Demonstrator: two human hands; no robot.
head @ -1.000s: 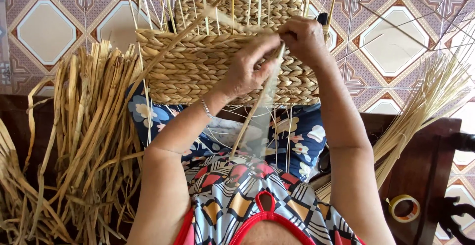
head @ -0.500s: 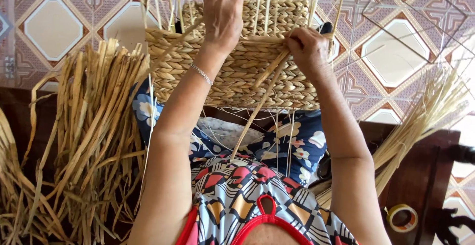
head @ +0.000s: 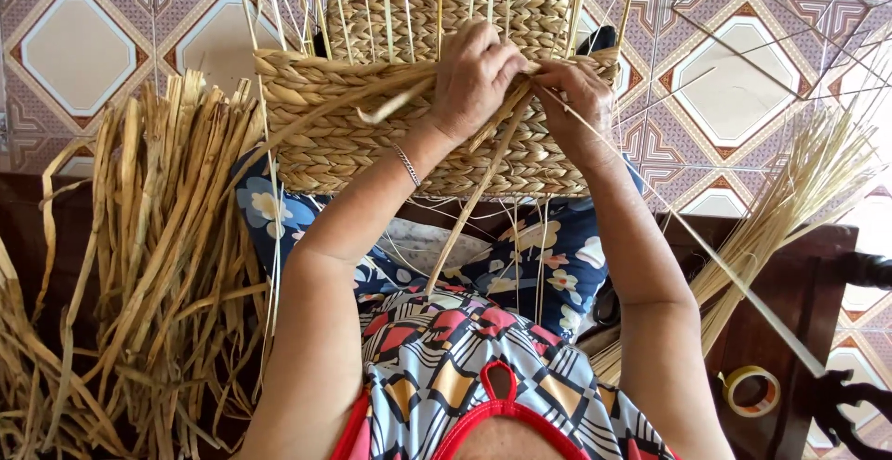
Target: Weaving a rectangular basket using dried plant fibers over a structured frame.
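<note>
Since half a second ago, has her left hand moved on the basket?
Yes. The left hand has dropped from the upright stakes to the woven basket's top row, closing beside the right hand over the strand.

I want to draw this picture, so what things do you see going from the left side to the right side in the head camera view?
Pile of dried straw strips → woven basket → left hand → right hand → bundle of thin pale stalks → roll of tape.

A home craft spot: patterned floor tiles (head: 84, 51), dried reed bundles (head: 158, 265).
</note>
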